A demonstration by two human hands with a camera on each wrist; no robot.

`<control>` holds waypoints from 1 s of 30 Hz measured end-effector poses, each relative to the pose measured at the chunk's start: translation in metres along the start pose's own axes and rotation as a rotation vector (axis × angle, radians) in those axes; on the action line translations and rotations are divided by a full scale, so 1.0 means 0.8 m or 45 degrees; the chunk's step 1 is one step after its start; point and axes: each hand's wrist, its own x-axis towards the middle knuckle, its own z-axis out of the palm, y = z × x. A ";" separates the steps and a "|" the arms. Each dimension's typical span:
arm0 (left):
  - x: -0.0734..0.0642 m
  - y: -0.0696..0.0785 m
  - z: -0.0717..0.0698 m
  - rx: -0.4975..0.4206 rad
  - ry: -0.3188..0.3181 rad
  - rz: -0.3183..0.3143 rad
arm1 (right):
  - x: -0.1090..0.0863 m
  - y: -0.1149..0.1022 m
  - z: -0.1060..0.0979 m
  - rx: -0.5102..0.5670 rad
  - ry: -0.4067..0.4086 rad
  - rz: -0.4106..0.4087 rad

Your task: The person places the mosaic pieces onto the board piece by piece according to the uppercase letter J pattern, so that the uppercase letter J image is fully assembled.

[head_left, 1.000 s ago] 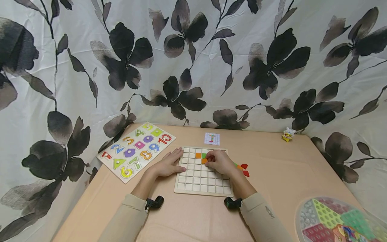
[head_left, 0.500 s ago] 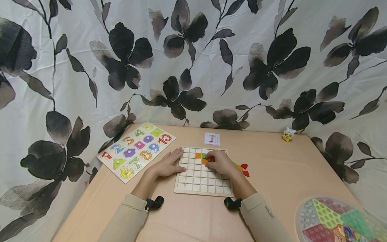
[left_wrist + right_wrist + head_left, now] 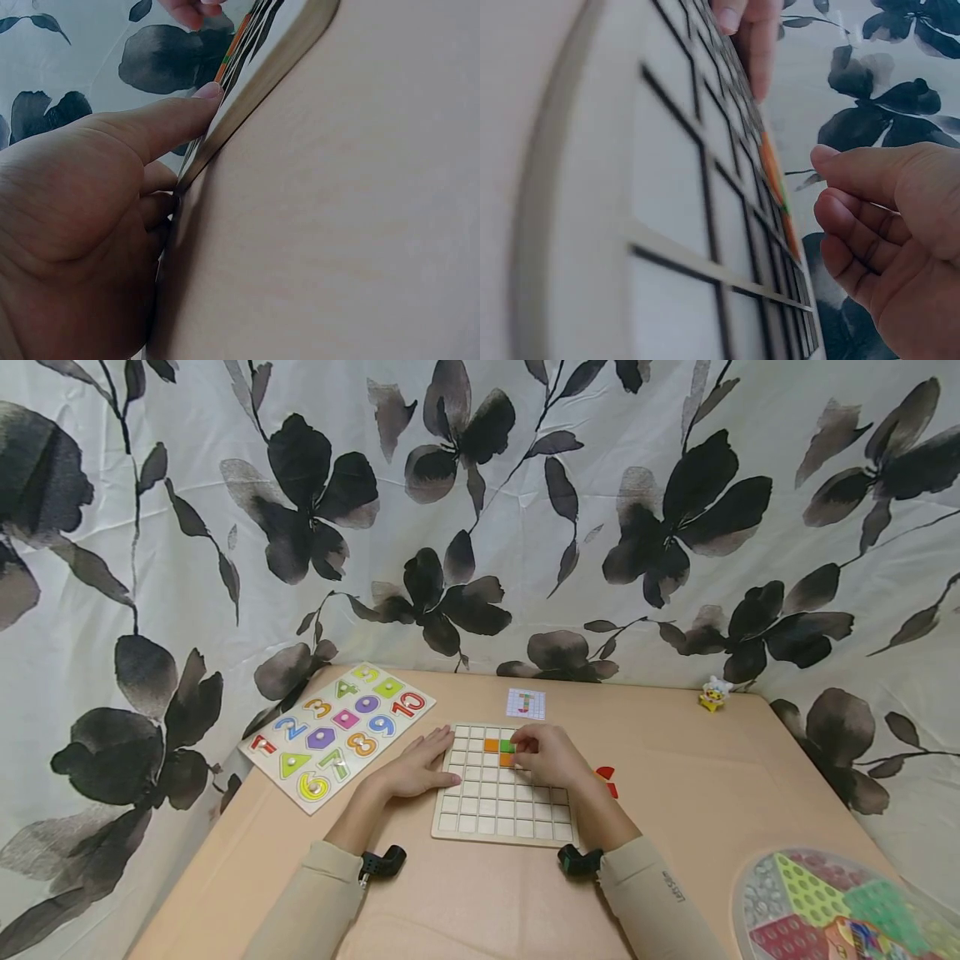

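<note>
A wooden grid board [image 3: 487, 824] lies on the table. On it sit an orange square tile [image 3: 491, 746], a green square tile [image 3: 507, 747] beside it and another orange square tile [image 3: 506, 760] below the green one. My left hand [image 3: 412, 772] rests at the board's left side, its thumb [image 3: 191, 112] touching the edge and the other fingers stretched forward. Over the board's upper right hovers my right hand [image 3: 551, 760], close to the green tile. Its fingers [image 3: 851, 247] are loosely bent, with a gap to the thumb [image 3: 862, 172] and nothing visible between them.
Red pieces [image 3: 606, 772] lie right of the board, partly behind the right forearm. A small pattern card [image 3: 527, 703] is above the board. At the left lies a number puzzle [image 3: 337, 735]; a toy figure [image 3: 715, 693] and a round container [image 3: 832, 910] are at the right.
My right hand has lifted slightly from the tiles and shifted a little right, uncovering more of the green and lower orange tiles. My left hand stays put.
</note>
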 end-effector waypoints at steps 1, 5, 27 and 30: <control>0.000 0.000 0.000 0.000 0.000 -0.001 | 0.000 -0.001 -0.002 0.006 0.002 -0.011; 0.000 0.000 0.000 -0.002 0.000 0.000 | -0.001 -0.003 -0.010 0.018 0.016 -0.040; -0.001 0.003 -0.001 -0.009 -0.008 -0.006 | -0.016 -0.010 -0.045 0.032 0.087 0.025; -0.001 0.003 -0.001 -0.008 -0.006 -0.009 | -0.018 -0.008 -0.049 0.025 0.087 0.031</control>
